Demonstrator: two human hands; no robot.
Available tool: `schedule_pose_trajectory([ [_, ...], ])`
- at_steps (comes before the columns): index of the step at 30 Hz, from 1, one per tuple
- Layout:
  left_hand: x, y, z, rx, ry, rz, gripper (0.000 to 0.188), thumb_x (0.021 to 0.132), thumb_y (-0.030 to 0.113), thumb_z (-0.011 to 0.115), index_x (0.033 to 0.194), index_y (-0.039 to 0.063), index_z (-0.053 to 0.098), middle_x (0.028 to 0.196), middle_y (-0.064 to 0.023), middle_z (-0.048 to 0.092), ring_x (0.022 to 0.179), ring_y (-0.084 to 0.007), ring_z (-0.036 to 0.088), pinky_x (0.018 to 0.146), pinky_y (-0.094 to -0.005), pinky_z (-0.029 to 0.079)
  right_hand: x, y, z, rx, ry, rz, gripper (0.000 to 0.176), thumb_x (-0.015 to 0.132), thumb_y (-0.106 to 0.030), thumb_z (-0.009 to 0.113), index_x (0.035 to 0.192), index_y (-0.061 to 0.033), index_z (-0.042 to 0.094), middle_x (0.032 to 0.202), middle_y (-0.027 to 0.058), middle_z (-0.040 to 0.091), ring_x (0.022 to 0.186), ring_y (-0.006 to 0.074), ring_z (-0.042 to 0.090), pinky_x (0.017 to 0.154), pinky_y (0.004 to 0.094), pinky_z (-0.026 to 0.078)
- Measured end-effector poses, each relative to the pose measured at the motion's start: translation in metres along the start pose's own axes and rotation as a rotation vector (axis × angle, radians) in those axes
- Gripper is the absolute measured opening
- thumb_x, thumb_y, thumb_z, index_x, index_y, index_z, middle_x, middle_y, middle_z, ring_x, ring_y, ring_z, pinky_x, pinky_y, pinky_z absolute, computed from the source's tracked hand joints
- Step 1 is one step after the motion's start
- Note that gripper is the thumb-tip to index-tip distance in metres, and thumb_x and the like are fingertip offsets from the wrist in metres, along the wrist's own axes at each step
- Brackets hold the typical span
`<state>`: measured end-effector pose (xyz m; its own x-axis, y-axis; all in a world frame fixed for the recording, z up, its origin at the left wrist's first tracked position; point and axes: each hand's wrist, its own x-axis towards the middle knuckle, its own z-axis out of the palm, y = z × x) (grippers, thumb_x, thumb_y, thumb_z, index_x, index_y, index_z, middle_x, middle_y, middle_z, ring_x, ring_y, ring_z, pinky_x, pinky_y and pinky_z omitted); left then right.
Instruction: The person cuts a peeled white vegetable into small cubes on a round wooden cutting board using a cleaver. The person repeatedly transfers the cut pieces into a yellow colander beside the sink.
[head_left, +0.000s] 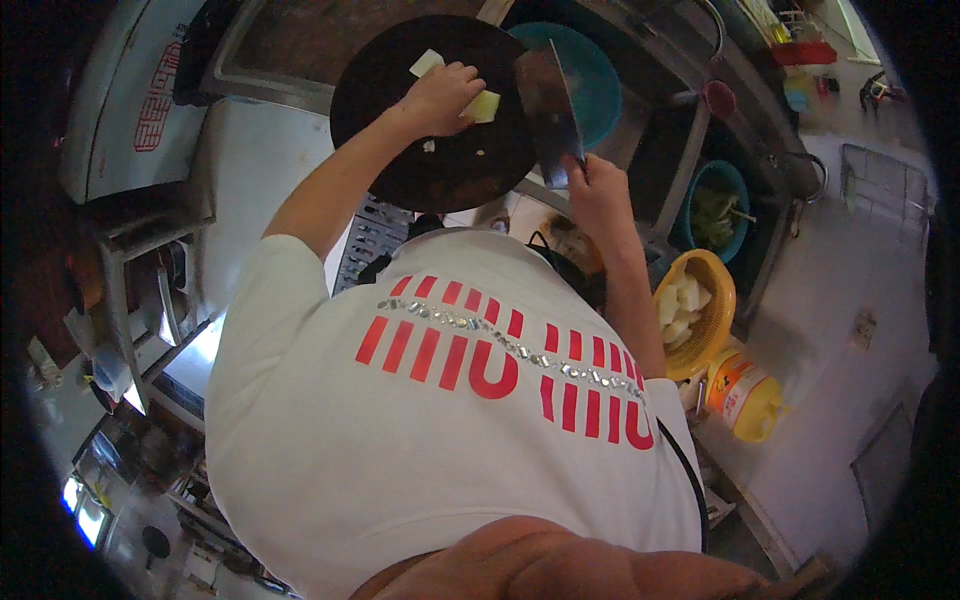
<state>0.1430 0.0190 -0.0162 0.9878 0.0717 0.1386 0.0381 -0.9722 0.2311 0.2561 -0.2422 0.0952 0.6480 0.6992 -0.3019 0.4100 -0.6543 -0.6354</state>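
Observation:
My left hand (445, 99) is over a round dark chopping board (420, 176), its fingers on a pale green piece of vegetable (484, 107). Another pale piece (427, 63) lies just beyond that hand, and small white scraps (429, 146) lie nearer me on the board. My right hand (598, 187) grips the handle of a broad-bladed cleaver (545, 101). The blade is raised at the board's right side, in front of part of a teal basin (600, 82).
Right of the board are sink basins, with greens in a teal tub (746, 187). Nearer me stand a yellow plastic basket (725, 289) of pale chunks and a yellow jug (742, 394). A white appliance (139, 97) stands at the left.

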Motion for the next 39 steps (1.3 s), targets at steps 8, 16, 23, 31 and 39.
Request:
schedule_pose_trajectory([
  [8, -0.024, 0.040, 0.002, -0.069, 0.085, -0.350, 0.045, 0.074, 0.029, 0.080, 0.109, 0.007, 0.063, 0.100, -0.0123, 0.060, 0.094, -0.0326, 0.061, 0.080, -0.0437, 0.052, 0.000, 0.003, 0.034, -0.101, 0.030, -0.092, 0.031, 0.098, -0.028, 0.055, 0.092, 0.0003, 0.067, 0.087, 0.0262, 0.067, 0.084, 0.0465, 0.064, 0.073, 0.0524, 0.051],
  [16, -0.029, 0.040, 0.006, -0.129, 0.105, -0.380, 0.045, 0.076, 0.026, 0.080, 0.113, 0.008, 0.063, 0.102, -0.0116, 0.061, 0.095, -0.0323, 0.063, 0.081, -0.0436, 0.052, 0.000, 0.003, 0.040, -0.136, 0.081, -0.092, 0.030, 0.098, -0.030, 0.055, 0.091, -0.0029, 0.066, 0.085, 0.0249, 0.067, 0.084, 0.0462, 0.065, 0.071, 0.0538, 0.051],
  [23, -0.018, 0.046, 0.011, -0.119, 0.113, -0.382, 0.046, 0.076, 0.026, 0.081, 0.114, 0.007, 0.063, 0.104, -0.0118, 0.061, 0.098, -0.0337, 0.062, 0.083, -0.0446, 0.050, 0.010, 0.018, 0.048, -0.368, 0.210, -0.267, 0.020, 0.096, -0.031, 0.060, 0.100, -0.0118, 0.066, 0.075, 0.0174, 0.067, 0.070, 0.0404, 0.067, 0.060, 0.0509, 0.052],
  [31, -0.022, 0.044, 0.014, -0.779, -0.052, -0.260, 0.052, 0.088, 0.022, 0.072, 0.135, 0.010, 0.053, 0.133, -0.0105, 0.057, 0.120, -0.0298, 0.056, 0.105, -0.0413, 0.040, 0.000, 0.018, 0.028, -0.378, 0.468, -0.681, 0.040, 0.076, -0.019, 0.077, 0.115, -0.0165, 0.068, 0.069, 0.0062, 0.059, 0.058, 0.0268, 0.063, 0.051, 0.0394, 0.050],
  [39, -0.018, 0.052, 0.003, -1.377, 0.118, -0.096, 0.068, 0.083, 0.019, 0.079, 0.141, 0.006, 0.045, 0.140, -0.0086, 0.050, 0.125, -0.0213, 0.053, 0.107, -0.0357, 0.044, -0.012, 0.002, 0.007, -0.407, 0.504, -0.745, 0.050, 0.066, -0.019, 0.080, 0.114, -0.0172, 0.070, 0.065, 0.0040, 0.055, 0.054, 0.0241, 0.060, 0.049, 0.0369, 0.048],
])
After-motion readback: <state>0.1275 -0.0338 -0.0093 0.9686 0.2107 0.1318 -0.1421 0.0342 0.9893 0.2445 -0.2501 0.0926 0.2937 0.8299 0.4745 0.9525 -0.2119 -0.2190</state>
